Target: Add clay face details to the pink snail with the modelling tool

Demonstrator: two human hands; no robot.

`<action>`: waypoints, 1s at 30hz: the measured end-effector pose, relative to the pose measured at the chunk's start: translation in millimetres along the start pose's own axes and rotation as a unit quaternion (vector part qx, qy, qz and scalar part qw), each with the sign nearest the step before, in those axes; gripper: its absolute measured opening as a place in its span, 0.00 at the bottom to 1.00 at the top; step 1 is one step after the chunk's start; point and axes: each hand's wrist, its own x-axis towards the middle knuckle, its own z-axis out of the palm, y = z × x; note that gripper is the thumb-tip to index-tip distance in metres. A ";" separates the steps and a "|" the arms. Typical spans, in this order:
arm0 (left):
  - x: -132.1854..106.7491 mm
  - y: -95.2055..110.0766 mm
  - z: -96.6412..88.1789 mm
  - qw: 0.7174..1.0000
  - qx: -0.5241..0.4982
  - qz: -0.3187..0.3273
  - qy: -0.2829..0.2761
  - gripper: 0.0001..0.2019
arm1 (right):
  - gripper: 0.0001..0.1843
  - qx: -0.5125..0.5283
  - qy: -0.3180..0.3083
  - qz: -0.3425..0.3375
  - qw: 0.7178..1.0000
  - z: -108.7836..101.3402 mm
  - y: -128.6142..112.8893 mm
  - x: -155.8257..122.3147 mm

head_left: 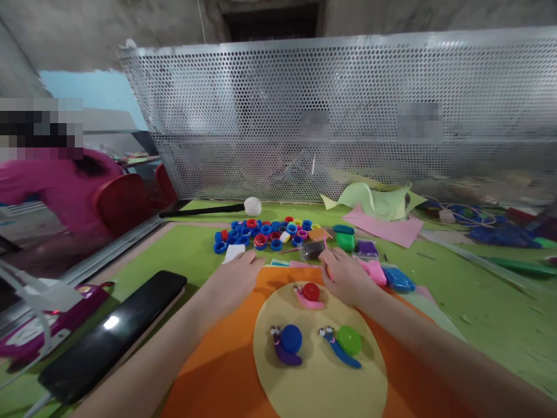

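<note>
My left hand (237,277) lies flat, fingers stretched, on the top left edge of an orange sheet (226,360). My right hand (343,273) rests at the sheet's top right, fingers closed on a thin pink stick (325,248). On the orange sheet lies a pale yellow oval (322,383) with three clay snails: a pink one with a red shell (308,294), a purple one with a blue shell (288,343), a blue one with a green shell (343,342). Just beyond my hands lie several bottle caps (261,232) and clay packets (369,255).
A black phone (117,331) lies at the left near a pink device (56,313). A black-handled tool with a white tip (209,210) lies behind the caps. Green and pink paper (383,215) sits at the back right. A perforated metal screen (348,116) stands behind. A person in pink (56,186) sits left.
</note>
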 end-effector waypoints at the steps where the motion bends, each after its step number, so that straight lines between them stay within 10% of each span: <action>1: 0.1 0.5 0.1 1.000 -0.005 0.004 -0.002 0.14 | 0.10 -0.011 -0.003 0.003 1.000 -0.9 0.4 -1.2; 15: 0.2 -7.7 12.3 0.992 -0.118 -0.033 0.038 0.13 | 0.10 -0.066 0.052 -0.057 0.995 7.4 5.2 -2.6; 30: 12.0 -15.4 22.5 0.951 -0.116 -0.158 0.238 0.14 | 0.09 -0.004 0.130 -0.093 0.987 17.8 25.3 10.7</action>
